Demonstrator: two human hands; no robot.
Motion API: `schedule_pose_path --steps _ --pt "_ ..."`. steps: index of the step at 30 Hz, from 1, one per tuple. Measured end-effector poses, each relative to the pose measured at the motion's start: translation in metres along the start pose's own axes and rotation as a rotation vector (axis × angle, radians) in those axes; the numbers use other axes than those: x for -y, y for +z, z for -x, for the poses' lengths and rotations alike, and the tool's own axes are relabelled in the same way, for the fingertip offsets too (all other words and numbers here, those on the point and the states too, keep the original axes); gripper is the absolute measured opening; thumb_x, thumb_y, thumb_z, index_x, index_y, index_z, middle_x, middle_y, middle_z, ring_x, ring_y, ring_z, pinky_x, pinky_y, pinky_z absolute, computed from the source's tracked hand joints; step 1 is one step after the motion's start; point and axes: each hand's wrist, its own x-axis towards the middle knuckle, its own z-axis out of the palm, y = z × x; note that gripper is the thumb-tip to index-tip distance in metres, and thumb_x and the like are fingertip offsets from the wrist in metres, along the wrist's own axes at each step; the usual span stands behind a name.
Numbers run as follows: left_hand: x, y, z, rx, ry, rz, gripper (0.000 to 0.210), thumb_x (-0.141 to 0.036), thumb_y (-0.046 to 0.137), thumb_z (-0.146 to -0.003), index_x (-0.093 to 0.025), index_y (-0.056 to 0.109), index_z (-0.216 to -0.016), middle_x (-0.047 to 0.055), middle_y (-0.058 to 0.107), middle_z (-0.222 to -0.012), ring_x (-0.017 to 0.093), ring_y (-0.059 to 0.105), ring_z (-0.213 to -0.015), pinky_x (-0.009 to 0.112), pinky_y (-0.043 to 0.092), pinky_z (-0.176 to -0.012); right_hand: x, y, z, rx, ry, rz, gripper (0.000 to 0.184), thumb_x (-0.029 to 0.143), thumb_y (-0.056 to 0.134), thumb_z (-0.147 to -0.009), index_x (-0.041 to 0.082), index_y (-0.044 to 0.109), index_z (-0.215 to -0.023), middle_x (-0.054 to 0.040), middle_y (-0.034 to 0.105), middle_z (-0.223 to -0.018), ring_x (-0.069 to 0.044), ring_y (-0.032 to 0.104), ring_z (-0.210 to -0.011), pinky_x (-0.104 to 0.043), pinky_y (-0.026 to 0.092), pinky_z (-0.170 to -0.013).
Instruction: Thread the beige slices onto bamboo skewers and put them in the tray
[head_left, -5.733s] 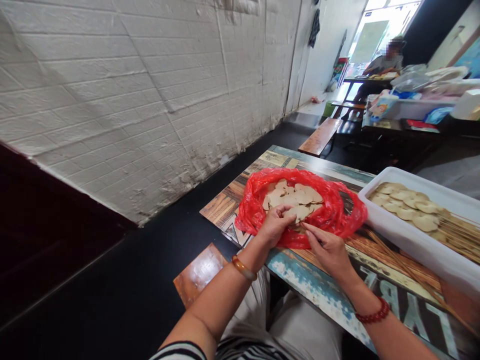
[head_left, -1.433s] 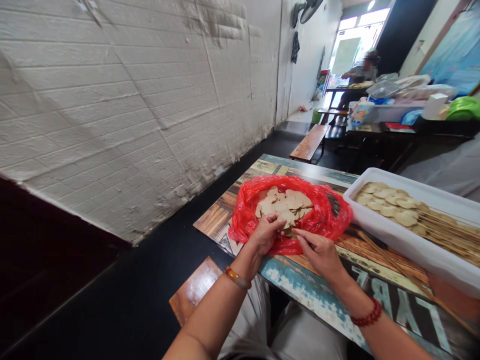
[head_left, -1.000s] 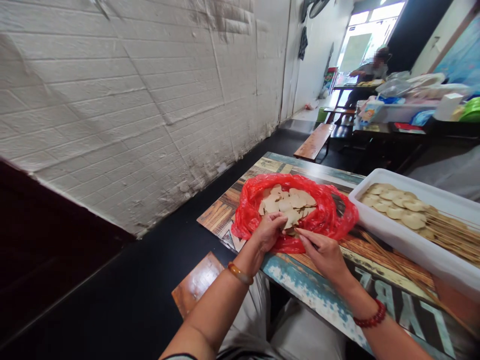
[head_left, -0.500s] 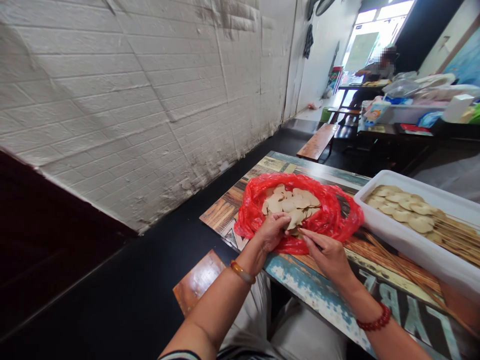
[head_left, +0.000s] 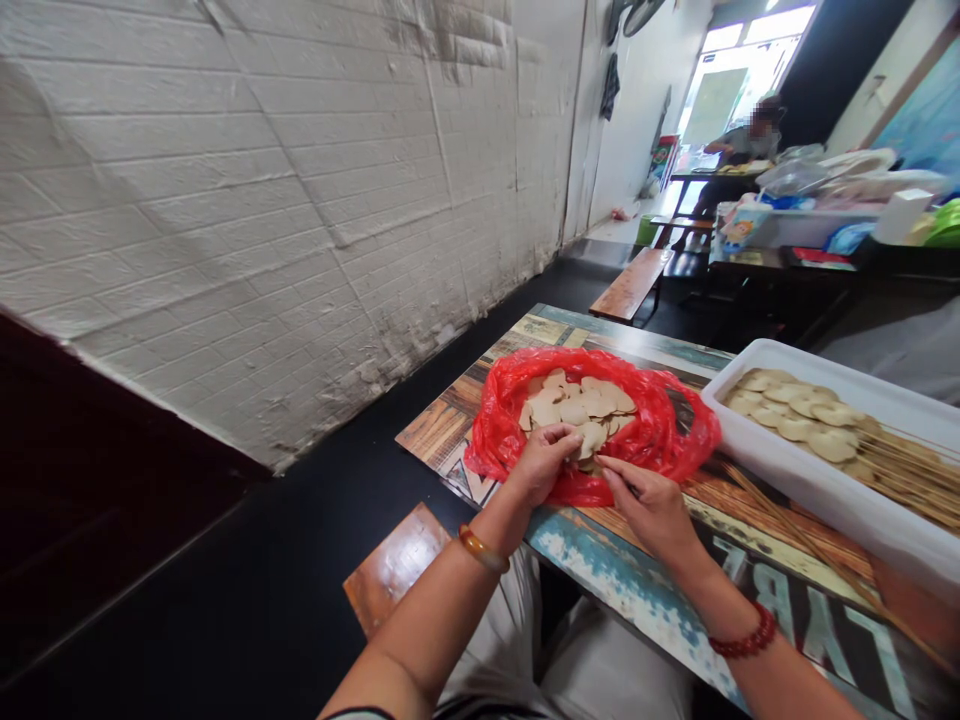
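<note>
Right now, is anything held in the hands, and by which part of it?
The fingers of the left hand hold a tan slice by its left edge. Those of the right hand pinch near it; whether they hold anything cannot be told.

1. Since half a second ago, the view is turning slightly right, so the red bag [head_left: 495, 410] and white tub [head_left: 795, 482] are showing farther left.
2. Since the earliest picture, a fan [head_left: 641, 14] is coming into view, far top.
3. Green items [head_left: 943, 224] are also appearing, far right.
4. The far co-worker [head_left: 754, 143] is now extending a forearm left.
</note>
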Motion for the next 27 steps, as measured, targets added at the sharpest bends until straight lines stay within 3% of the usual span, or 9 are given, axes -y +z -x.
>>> schedule_pose_path --steps 12,17,23,27 --pt "-0.005 0.004 0.003 -0.025 0.024 -0.186 0.026 -0.037 0.064 -0.069 -0.013 0.056 -0.064 -0.004 0.047 -0.052 0.004 0.037 -0.045 0.019 0.029 -0.047 0.000 -0.001 -0.001 0.020 0.013 0.003 0.031 0.032 0.045 -0.087 0.015 0.069 -0.097 -0.0099 0.073 -0.092 -0.026 0.068 -0.084 -0.041 0.055 -0.076" --pt "-0.006 0.004 0.003 -0.038 0.020 -0.207 0.025 -0.036 0.063 -0.069 -0.013 0.056 -0.064 -0.003 0.048 -0.052 0.005 0.037 -0.044 0.019 0.027 -0.045 0.002 -0.003 -0.001 0.040 0.006 0.005 0.026 0.029 0.046 -0.087 0.021 0.069 -0.095 -0.0063 0.073 -0.091 -0.025 0.068 -0.083 -0.036 0.054 -0.075" --pt "-0.007 0.005 0.004 -0.013 0.009 -0.206 0.026 -0.037 0.065 -0.067 -0.013 0.057 -0.063 -0.003 0.049 -0.052 0.005 0.038 -0.045 0.019 0.028 -0.046 0.005 -0.005 -0.002 0.041 0.024 -0.011 0.028 0.030 0.045 -0.087 0.019 0.069 -0.093 -0.0073 0.072 -0.088 -0.024 0.068 -0.079 -0.036 0.053 -0.072" --pt "-0.005 0.003 0.004 0.019 -0.011 -0.193 0.024 -0.035 0.065 -0.067 -0.013 0.058 -0.064 -0.003 0.050 -0.054 0.005 0.037 -0.045 0.019 0.028 -0.046 0.009 -0.006 -0.003 0.063 0.063 -0.015 0.030 0.034 0.042 -0.088 0.017 0.068 -0.088 -0.0061 0.070 -0.076 -0.021 0.066 -0.068 -0.032 0.051 -0.065"
